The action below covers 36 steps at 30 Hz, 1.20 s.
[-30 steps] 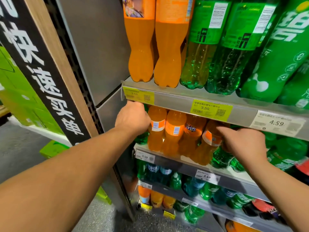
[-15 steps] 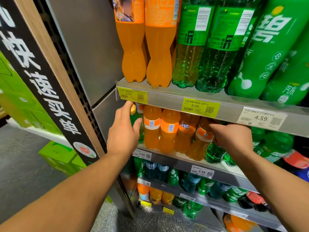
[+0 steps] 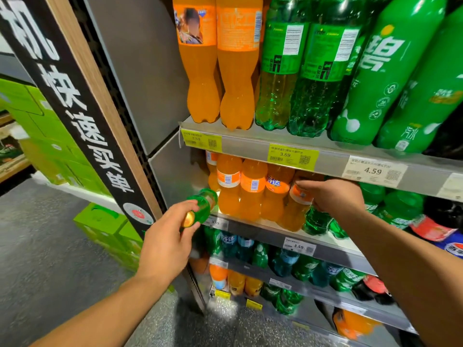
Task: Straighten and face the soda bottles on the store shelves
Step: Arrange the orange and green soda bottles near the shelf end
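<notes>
The left hand [image 3: 166,240] is clenched round the neck end of a small green plastic bottle with a yellow-orange cap [image 3: 200,209], which lies nearly on its side with the cap peeping out by the thumb and the base pointing in towards the left end of the grey metal second shelf [image 3: 265,227]. The right hand [image 3: 335,197] has its fingers [image 3: 304,183] closed on the shoulder of a leaning small orange soda bottle with an orange label [image 3: 295,209], at the right end of the orange row. To do this well, the leaning bottle wants tipping upright from the shoulder while its base stays on the shelf, then a turn until its label looks outward. The green one probably belongs with the other green bottles just beyond the right fingers, not among the orange. Every bottle seen is capped and looks full: orange drink to the left of the right fingers, clear drink in green plastic to their right.
</notes>
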Each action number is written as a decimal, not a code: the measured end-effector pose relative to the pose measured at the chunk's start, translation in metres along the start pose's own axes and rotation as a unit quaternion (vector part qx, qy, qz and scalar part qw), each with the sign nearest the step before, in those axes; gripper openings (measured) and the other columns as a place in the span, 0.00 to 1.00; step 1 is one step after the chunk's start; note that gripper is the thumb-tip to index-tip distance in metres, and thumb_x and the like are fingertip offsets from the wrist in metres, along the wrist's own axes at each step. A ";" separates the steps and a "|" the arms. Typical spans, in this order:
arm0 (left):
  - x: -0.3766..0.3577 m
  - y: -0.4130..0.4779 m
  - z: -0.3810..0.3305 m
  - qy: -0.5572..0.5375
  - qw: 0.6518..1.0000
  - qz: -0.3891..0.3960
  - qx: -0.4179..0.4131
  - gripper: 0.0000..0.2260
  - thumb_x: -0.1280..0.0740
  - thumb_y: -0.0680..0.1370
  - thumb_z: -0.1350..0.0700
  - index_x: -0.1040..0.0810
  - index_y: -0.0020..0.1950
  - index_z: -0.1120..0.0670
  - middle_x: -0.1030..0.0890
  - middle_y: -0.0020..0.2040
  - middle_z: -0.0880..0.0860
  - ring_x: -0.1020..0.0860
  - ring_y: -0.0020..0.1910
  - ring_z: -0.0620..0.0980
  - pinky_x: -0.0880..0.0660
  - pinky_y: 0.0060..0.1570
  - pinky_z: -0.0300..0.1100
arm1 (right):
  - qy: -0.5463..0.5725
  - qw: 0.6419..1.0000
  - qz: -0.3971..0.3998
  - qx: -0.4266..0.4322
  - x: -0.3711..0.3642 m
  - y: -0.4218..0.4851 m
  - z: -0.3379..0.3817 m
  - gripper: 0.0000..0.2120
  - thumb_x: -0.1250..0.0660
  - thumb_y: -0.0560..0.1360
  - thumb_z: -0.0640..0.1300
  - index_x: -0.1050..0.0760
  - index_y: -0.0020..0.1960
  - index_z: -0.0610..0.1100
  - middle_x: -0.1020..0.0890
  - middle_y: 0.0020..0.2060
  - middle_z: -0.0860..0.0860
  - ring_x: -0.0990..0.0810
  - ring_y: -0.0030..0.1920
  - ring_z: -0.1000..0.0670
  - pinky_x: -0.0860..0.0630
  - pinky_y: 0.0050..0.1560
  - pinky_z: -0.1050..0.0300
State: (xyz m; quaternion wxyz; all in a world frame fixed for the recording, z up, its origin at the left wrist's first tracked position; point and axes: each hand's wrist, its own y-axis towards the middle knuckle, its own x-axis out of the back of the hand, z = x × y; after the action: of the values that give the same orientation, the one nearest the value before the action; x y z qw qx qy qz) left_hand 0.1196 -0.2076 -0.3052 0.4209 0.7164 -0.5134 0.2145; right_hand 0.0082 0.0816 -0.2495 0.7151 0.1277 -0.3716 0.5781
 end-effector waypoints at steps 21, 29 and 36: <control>0.039 -0.008 -0.032 0.024 1.000 -0.002 0.009 0.13 0.29 0.75 0.58 0.26 0.56 0.49 0.23 0.44 0.44 0.25 0.38 0.50 0.35 0.36 0.41 | -0.159 0.960 -0.032 0.227 -0.017 -0.064 -0.035 0.26 0.25 0.70 0.53 0.33 0.64 0.55 0.17 0.48 0.50 0.20 0.45 0.42 0.23 0.44 0.51; 0.062 -0.017 -0.036 0.026 0.998 0.005 0.049 0.13 0.29 0.75 0.55 0.27 0.57 0.47 0.26 0.43 0.44 0.30 0.40 0.48 0.37 0.38 0.43 | -0.125 0.946 -0.019 0.299 -0.040 -0.096 0.003 0.17 0.26 0.71 0.47 0.28 0.55 0.51 0.20 0.43 0.55 0.19 0.42 0.49 0.21 0.45 0.55; 0.081 -0.016 -0.026 0.017 0.999 0.010 0.047 0.11 0.29 0.73 0.57 0.27 0.51 0.47 0.22 0.41 0.47 0.25 0.39 0.53 0.30 0.36 0.44 | -0.151 0.926 -0.013 0.347 -0.088 -0.119 0.058 0.30 0.25 0.70 0.54 0.29 0.68 0.46 0.18 0.51 0.44 0.21 0.53 0.39 0.25 0.51 0.51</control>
State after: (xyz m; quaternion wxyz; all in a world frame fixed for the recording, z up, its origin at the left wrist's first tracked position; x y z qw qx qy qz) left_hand 0.1679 -0.2287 -0.2369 0.3931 0.7266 -0.5028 0.2546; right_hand 0.0912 -0.0541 -0.2397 0.5692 0.4582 -0.2495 0.6355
